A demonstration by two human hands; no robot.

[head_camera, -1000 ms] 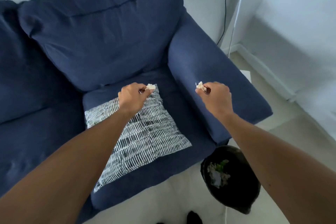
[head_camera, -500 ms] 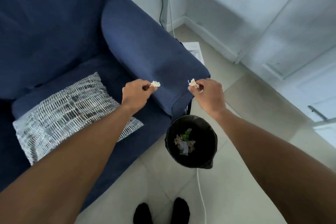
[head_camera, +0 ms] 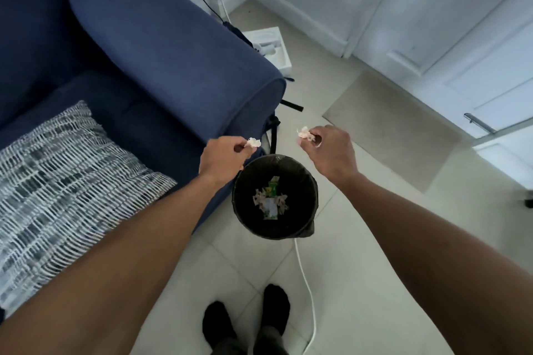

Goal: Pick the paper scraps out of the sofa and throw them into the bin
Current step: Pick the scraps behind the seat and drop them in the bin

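A: What was furthest left?

B: A patterned cushion [head_camera: 66, 181] lay on the seat of the blue sofa [head_camera: 161, 46], whose armrest ran toward the floor beside it.

A: And the left hand?

B: The left hand [head_camera: 222, 157] was closed in a pinch, thumb and forefinger gripping a small white paper scrap [head_camera: 253, 142]. It hovered at the sofa's front corner, just above the near-left rim of the bin [head_camera: 313, 181].

A: What did the bin hold?

B: The black bin stood on the tiled floor just beside the sofa, with pale and green paper bits [head_camera: 270, 201] at its bottom. A white cable [head_camera: 307, 282] trailed from behind it past two dark-socked feet [head_camera: 245, 323].

A: The right hand?

B: The right hand [head_camera: 331, 153] was likewise closed, fingers nipping a second scrap [head_camera: 304, 132] above the bin's far-right edge. Neither scrap touched the bin.
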